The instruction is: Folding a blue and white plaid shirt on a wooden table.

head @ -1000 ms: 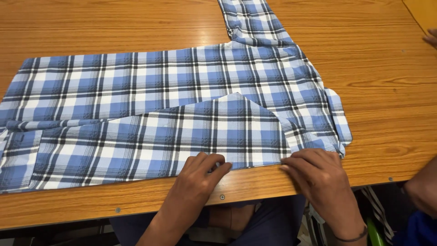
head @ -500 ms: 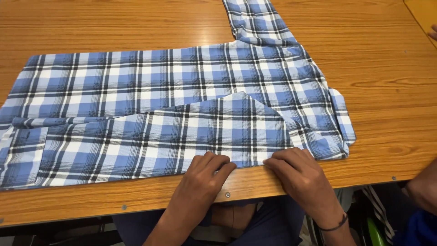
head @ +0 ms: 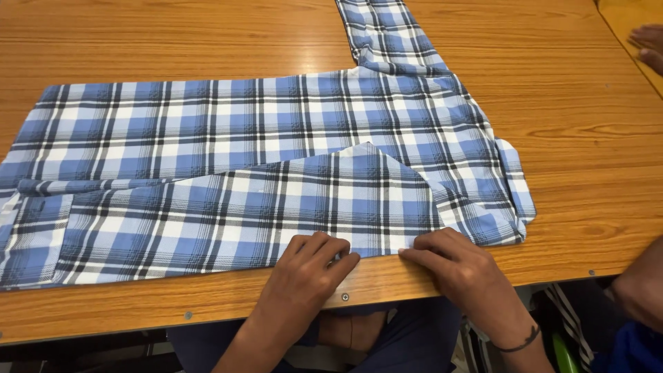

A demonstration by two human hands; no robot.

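Both hands point(head: 307, 273) point(head: 459, 266) press the plaid shirt's point(head: 228, 152) folded near edge flat.

Dark wristband point(head: 514, 343), navy trousers point(head: 407, 338)

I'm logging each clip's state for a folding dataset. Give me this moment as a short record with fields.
Surface: wooden table
Garment: blue plaid shirt, laid flat, near side folded over towards the middle
Sleeve: one sleeve stretches away towards the far edge
Left hand: left hand pressing flat on the shirt's near fold edge
Right hand: right hand on the same edge, beside the collar
Others: another person's hand at the far right, apart from the shirt
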